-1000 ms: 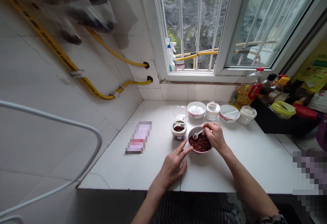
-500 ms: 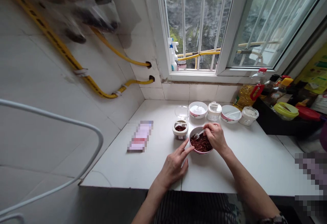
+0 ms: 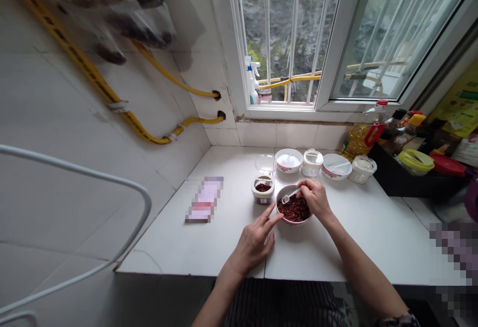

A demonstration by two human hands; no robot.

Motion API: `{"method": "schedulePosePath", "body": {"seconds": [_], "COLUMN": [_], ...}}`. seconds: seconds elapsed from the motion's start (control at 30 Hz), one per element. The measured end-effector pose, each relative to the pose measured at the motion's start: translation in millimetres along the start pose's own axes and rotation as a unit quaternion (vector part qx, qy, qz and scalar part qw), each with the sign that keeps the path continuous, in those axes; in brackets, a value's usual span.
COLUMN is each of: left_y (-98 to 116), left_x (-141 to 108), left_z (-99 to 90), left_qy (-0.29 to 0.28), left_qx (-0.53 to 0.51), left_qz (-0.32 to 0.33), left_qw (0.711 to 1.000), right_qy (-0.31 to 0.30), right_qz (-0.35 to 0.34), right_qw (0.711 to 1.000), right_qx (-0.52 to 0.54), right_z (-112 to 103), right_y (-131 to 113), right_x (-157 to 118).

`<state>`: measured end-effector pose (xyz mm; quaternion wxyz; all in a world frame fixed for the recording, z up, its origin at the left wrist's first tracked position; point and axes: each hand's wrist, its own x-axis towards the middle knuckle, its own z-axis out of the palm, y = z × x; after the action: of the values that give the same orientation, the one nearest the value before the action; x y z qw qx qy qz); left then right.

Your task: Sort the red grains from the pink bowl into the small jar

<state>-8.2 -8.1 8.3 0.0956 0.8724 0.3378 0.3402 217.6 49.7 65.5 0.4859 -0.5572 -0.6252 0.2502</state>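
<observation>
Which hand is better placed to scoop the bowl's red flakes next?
Right, probably: the right hand holds the white spoon at the red flakes; the left hand only touches the bowl.

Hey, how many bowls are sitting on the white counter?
3: the front bowl, beside the left hand; farther back, the left bowl and the right bowl, with a small jar between them. None on the counter seems hidden.

Flakes (image 3: 296, 210) lie in a bowl (image 3: 294, 223) right of a jar (image 3: 263, 197), with an oil bottle (image 3: 359, 139) behind to the right.
</observation>
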Motion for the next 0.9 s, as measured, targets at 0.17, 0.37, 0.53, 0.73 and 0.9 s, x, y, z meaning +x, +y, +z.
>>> {"method": "schedulePosePath", "body": {"seconds": [0.17,0.37,0.53,0.73,0.9], "left_y": [-1.1,-0.9,-1.1,-0.9,-0.4], "left_x": [-0.1,0.0,0.0,0.2,0.2], "left_z": [0.5,0.0,0.3,0.2,-0.6], "left_qy": [0.003,0.001,-0.001,-0.002,-0.001], "left_qx": [-0.003,-0.002,0.0,0.0,-0.004], "left_qz": [0.002,0.003,0.0,-0.003,-0.001], "left_qw": [1.0,1.0,1.0,1.0,1.0], "right_qy": [0.028,0.066,0.038,0.079,0.083], "right_qz": [0.052,-0.001,-0.252,-0.302,-0.167], "right_qw": [0.995,0.988,0.966,0.945,0.973], "right_qx": [0.077,0.137,-0.036,-0.094,-0.137], "right_z": [-3.6,9.8,29.6,13.1,-8.2], "right_y": [-2.4,-17.8,-31.7,-28.1,-7.3], "right_x": [3.0,-0.2,-8.2,-7.1,-1.9]}}
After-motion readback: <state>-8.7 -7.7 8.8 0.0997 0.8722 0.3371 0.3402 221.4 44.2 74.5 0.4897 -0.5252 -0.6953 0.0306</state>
